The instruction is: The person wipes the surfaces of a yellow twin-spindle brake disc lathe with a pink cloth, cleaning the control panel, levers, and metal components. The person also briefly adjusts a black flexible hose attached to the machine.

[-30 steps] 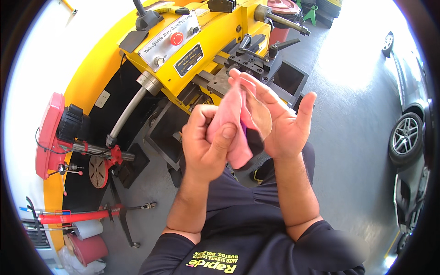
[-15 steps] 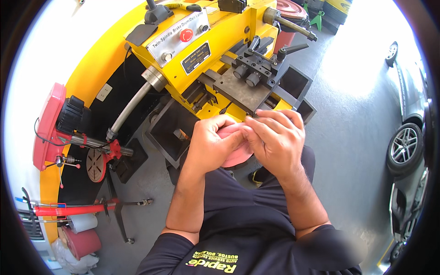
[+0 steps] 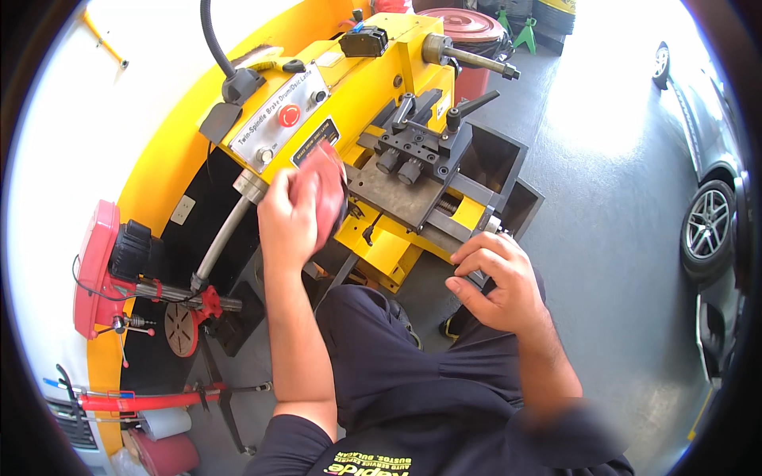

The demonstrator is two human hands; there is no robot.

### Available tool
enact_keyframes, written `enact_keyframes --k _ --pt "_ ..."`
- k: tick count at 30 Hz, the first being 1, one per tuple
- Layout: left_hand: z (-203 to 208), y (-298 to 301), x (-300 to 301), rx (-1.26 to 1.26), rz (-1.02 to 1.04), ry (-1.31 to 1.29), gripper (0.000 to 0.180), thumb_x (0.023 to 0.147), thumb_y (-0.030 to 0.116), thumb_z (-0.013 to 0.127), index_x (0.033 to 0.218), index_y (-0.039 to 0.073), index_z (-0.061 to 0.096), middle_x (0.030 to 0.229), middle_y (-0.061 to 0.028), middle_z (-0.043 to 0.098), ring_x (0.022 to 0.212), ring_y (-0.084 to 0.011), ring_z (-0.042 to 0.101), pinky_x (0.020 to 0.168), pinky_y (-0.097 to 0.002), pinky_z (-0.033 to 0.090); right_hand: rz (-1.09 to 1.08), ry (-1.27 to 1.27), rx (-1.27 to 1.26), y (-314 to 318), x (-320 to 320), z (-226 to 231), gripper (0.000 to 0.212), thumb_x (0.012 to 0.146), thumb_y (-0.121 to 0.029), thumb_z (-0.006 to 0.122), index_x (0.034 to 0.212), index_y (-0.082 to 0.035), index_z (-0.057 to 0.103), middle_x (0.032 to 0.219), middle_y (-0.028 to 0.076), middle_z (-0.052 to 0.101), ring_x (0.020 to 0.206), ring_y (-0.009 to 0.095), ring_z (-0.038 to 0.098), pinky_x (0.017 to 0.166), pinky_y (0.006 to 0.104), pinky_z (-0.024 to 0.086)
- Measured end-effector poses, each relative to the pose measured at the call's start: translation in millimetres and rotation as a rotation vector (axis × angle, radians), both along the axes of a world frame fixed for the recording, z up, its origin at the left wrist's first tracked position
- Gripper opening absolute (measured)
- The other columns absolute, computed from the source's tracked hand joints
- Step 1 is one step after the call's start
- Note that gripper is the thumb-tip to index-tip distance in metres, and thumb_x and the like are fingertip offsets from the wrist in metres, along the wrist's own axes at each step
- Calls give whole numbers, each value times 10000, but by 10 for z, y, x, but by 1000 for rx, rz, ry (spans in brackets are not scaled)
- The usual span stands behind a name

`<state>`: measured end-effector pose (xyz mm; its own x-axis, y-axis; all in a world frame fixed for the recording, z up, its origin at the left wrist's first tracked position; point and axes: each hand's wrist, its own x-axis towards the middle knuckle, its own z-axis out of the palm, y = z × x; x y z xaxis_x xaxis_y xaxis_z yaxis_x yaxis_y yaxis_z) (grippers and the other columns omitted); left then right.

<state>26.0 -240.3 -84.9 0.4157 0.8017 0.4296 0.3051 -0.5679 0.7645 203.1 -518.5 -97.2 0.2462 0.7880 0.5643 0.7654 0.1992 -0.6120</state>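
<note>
My left hand [image 3: 290,218] is closed round a floppy, rounded reddish sheet [image 3: 325,186] with a dark edge; whether it is sandpaper or cloth I cannot tell. It hangs in front of the yellow brake lathe [image 3: 341,99], below the control panel [image 3: 278,117] with its red stop button. My right hand [image 3: 500,282] is empty, its fingers bent and apart. Those fingers are close to the front end of the lathe's cross slide, where a silvery fitting [image 3: 493,225] shows; contact is hard to make out. A tool post [image 3: 425,143] with black knobs and levers stands on the slide.
Steel spindles stick out of the lathe at the left [image 3: 222,242] and far right [image 3: 480,59]. A red drill press [image 3: 99,270] stands at left, above a red floor jack [image 3: 151,401]. Dark metal bins [image 3: 504,159] flank the slide. A car [image 3: 710,174] is parked at right.
My hands have come apart. The left has carried the reddish sheet up and left toward the lathe's front; the right has let go of it and moved lower. The view has shifted slightly.
</note>
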Motion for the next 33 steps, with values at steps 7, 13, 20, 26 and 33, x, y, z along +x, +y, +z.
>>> enact_keyframes --k 7,13,20,26,33 --pt "-517 618 1601 282 20 441 316 996 309 667 1097 15 724 1079 -280 755 1012 -455 731 877 -489 584 37 -21 -167 -159 21 -204 238 891 -209 829 1077 -95 735 1011 64 742 940 274 712 876 391 527" --pt "-426 925 1882 7 -307 197 320 1042 272 702 907 -9 774 759 -97 780 581 -156 711 583 -307 544 -113 22 -255 -399 286 -320 234 903 -191 816 1100 -93 738 1022 59 764 975 258 725 886 395 533" --pt "-276 1230 1841 19 -348 596 336 1027 354 731 935 38 797 781 -158 759 721 -234 742 718 -384 566 -8 29 -193 -205 293 -262 198 929 -193 793 1089 -89 740 1017 65 752 958 270 719 896 393 537" --pt "-13 1338 2048 104 -61 215 350 1021 361 727 971 19 786 816 -156 774 728 -281 746 723 -407 574 -71 63 -226 -393 395 -338 183 925 -191 799 1067 -88 748 1012 66 753 960 271 721 873 388 528" --pt "-243 1644 2622 -587 -698 584 308 1086 315 649 1215 59 760 1078 -12 765 943 -90 691 823 -265 541 -143 122 -258 -581 541 -390 179 904 -151 808 1055 -83 740 1017 70 768 965 271 731 851 395 524"
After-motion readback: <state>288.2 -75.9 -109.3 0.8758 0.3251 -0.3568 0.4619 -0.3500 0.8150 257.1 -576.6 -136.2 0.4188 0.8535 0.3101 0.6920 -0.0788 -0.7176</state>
